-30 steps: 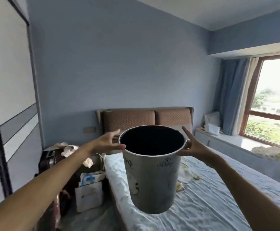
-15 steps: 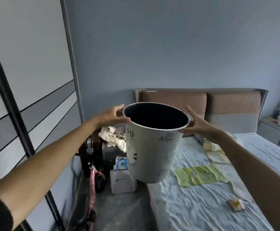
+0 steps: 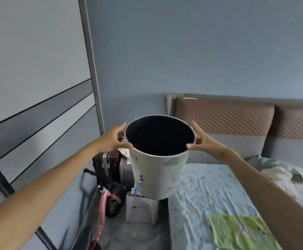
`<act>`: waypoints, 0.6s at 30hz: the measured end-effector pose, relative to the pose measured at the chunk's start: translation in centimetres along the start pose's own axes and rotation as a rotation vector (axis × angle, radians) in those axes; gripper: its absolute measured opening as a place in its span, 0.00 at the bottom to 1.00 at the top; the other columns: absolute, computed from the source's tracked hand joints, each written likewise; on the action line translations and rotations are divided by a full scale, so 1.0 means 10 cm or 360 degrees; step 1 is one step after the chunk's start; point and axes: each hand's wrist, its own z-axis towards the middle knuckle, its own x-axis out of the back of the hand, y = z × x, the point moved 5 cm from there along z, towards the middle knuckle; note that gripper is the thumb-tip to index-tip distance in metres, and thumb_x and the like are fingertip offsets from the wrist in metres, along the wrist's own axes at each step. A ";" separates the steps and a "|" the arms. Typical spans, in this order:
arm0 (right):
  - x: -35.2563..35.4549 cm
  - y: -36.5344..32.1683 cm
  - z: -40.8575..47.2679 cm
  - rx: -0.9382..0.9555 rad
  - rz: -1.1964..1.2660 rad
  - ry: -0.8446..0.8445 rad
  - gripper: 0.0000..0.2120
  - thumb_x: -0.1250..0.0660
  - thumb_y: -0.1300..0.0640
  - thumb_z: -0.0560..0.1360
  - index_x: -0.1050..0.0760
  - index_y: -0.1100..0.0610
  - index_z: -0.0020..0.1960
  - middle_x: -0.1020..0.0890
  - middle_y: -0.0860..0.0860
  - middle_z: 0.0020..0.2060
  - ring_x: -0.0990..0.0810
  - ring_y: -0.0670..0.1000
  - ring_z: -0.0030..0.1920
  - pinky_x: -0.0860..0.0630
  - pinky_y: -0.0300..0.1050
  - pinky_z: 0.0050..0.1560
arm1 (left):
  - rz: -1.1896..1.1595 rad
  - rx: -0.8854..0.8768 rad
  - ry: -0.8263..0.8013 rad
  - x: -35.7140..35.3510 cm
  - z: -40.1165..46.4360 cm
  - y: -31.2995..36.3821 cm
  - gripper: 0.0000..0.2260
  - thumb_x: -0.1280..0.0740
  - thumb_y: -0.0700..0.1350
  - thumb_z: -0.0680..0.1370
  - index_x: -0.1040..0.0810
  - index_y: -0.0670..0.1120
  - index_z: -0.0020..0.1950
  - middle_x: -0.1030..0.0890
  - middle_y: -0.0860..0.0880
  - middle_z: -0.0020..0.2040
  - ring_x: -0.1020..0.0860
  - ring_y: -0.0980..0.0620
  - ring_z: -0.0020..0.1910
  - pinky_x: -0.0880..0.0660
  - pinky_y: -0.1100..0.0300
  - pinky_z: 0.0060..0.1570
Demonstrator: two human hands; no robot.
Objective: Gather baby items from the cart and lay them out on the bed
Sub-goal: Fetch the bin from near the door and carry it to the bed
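Observation:
I hold a white bucket [image 3: 156,175] with cartoon prints and a dark inside in the air, over the left edge of the bed [image 3: 210,192]. My left hand [image 3: 113,137] grips its rim on the left, thumb over the edge. My right hand [image 3: 203,141] grips the rim on the right the same way. The bucket's inside looks dark; I cannot tell what it holds. A green cloth [image 3: 240,231] lies flat on the light blue sheet at the lower right. Pale crumpled cloths [image 3: 284,174] lie at the bed's right side. The cart is out of view.
Between the bed and the sliding wardrobe [image 3: 35,105] runs a narrow floor strip. It holds suitcases [image 3: 111,165], a pink-handled scooter [image 3: 109,199] and a white paper bag [image 3: 141,208]. A brown padded headboard [image 3: 224,116] stands against the blue wall.
My view has swung left and downward, away from the window. The bucket stays between both hands and now sits lower, over the bed's left edge near the suitcases.

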 end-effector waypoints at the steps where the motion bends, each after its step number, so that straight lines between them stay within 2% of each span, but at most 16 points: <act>1: -0.01 0.12 0.17 -0.0027 0.0013 -0.0017 0.53 0.27 0.55 0.69 0.64 0.46 0.77 0.24 0.49 0.64 0.23 0.42 0.60 0.29 0.37 0.58 | 0.0034 0.0011 0.0005 -0.01 0.15 -0.13 0.67 0.29 0.75 0.50 0.53 0.45 0.78 0.42 0.46 0.77 0.38 0.51 0.73 0.39 0.57 0.71; 3: -0.07 0.40 0.52 -0.0081 0.0028 -0.0078 0.53 0.26 0.57 0.70 0.63 0.44 0.77 0.24 0.46 0.64 0.23 0.43 0.61 0.26 0.38 0.58 | 0.0092 -0.0008 -0.0018 -0.07 0.42 -0.44 0.61 0.30 0.75 0.52 0.48 0.52 0.78 0.40 0.49 0.75 0.37 0.52 0.73 0.40 0.53 0.73; 4: -0.11 0.55 0.68 -0.0096 0.0034 -0.0105 0.53 0.25 0.58 0.70 0.63 0.43 0.77 0.25 0.46 0.65 0.24 0.43 0.62 0.25 0.39 0.58 | 0.0096 -0.0044 -0.0040 -0.13 0.55 -0.61 0.55 0.29 0.74 0.53 0.46 0.61 0.75 0.38 0.53 0.73 0.38 0.56 0.71 0.40 0.52 0.73; 5: -0.16 0.71 0.84 -0.0113 0.0036 -0.0125 0.53 0.25 0.59 0.70 0.62 0.43 0.77 0.27 0.47 0.67 0.24 0.44 0.63 0.24 0.40 0.59 | 0.0108 -0.0063 -0.0068 -0.20 0.67 -0.79 0.49 0.28 0.73 0.55 0.47 0.71 0.71 0.38 0.57 0.70 0.39 0.61 0.70 0.41 0.52 0.73; 6: -0.22 0.89 0.99 -0.0146 0.0043 -0.0138 0.53 0.25 0.60 0.70 0.61 0.43 0.77 0.28 0.47 0.68 0.24 0.45 0.63 0.24 0.40 0.59 | 0.0116 -0.0050 -0.0095 -0.29 0.79 -1.01 0.47 0.27 0.72 0.55 0.50 0.77 0.67 0.39 0.60 0.69 0.40 0.63 0.69 0.42 0.53 0.73; 7: -0.29 1.08 1.12 -0.0190 0.0063 -0.0146 0.52 0.25 0.61 0.70 0.60 0.43 0.77 0.29 0.48 0.69 0.25 0.45 0.63 0.24 0.39 0.58 | 0.0121 -0.0016 -0.0119 -0.39 0.90 -1.23 0.49 0.27 0.72 0.55 0.54 0.79 0.66 0.40 0.60 0.69 0.42 0.62 0.68 0.43 0.54 0.72; 11: -0.59 1.99 1.61 -0.0319 0.0213 -0.0134 0.49 0.26 0.63 0.70 0.55 0.40 0.76 0.30 0.49 0.69 0.25 0.43 0.62 0.23 0.33 0.52 | 0.0049 0.0161 -0.0298 -1.01 1.29 -2.16 0.58 0.28 0.73 0.55 0.63 0.69 0.72 0.45 0.62 0.69 0.43 0.61 0.69 0.46 0.60 0.69; 14: -0.89 2.73 1.86 -0.0409 0.0250 -0.0180 0.46 0.25 0.62 0.68 0.45 0.22 0.64 0.31 0.44 0.68 0.23 0.39 0.59 0.24 0.32 0.51 | -0.0038 0.0365 -0.0449 -1.54 1.41 -2.83 0.61 0.27 0.68 0.58 0.68 0.59 0.75 0.50 0.57 0.74 0.46 0.57 0.73 0.47 0.61 0.70; 16: -1.12 3.31 2.00 -0.0500 0.0309 -0.0187 0.45 0.22 0.55 0.63 0.43 0.20 0.62 0.31 0.38 0.68 0.23 0.44 0.62 0.23 0.37 0.53 | -0.0080 0.0454 -0.0485 -1.95 1.49 -3.34 0.60 0.26 0.65 0.59 0.69 0.62 0.73 0.51 0.54 0.75 0.48 0.55 0.73 0.47 0.58 0.70; 18: -1.39 3.95 2.14 -0.0573 0.0349 -0.0200 0.47 0.21 0.52 0.61 0.44 0.23 0.65 0.32 0.37 0.69 0.25 0.47 0.65 0.23 0.44 0.57 | -0.0129 0.0556 -0.0493 -2.40 1.55 -3.87 0.58 0.25 0.63 0.60 0.69 0.64 0.72 0.51 0.53 0.75 0.48 0.55 0.73 0.47 0.58 0.69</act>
